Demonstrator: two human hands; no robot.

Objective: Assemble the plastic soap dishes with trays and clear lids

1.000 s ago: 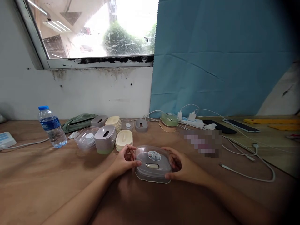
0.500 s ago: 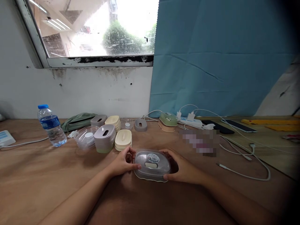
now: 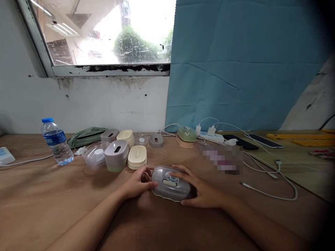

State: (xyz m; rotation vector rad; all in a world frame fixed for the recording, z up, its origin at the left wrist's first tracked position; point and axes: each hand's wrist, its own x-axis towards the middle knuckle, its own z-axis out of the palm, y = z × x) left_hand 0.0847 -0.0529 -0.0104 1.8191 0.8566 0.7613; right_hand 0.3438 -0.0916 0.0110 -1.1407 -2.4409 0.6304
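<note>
An oval grey plastic box (image 3: 170,190) with a clear cover, a pale slot in its top and a wavy light lower rim sits low in front of me. My left hand (image 3: 138,183) grips its left end, thumb at the near side and fingers round the back. At the right end, my right hand (image 3: 202,190) holds it between thumb and fingers, one finger reaching over the top. That finger partly covers the round white sticker (image 3: 172,178). The underside of the box is hidden.
Behind the box stand a stack of cream lids (image 3: 137,157), a lilac slotted box (image 3: 116,155) and clear plastic covers (image 3: 95,157). A water bottle (image 3: 56,143) is at left. To the right lie a green box (image 3: 186,134), a power strip (image 3: 213,137), cables and phones.
My right hand has brought a finger over the top of the box, across the sticker. The box has turned slightly and its near edge tilts a little.
</note>
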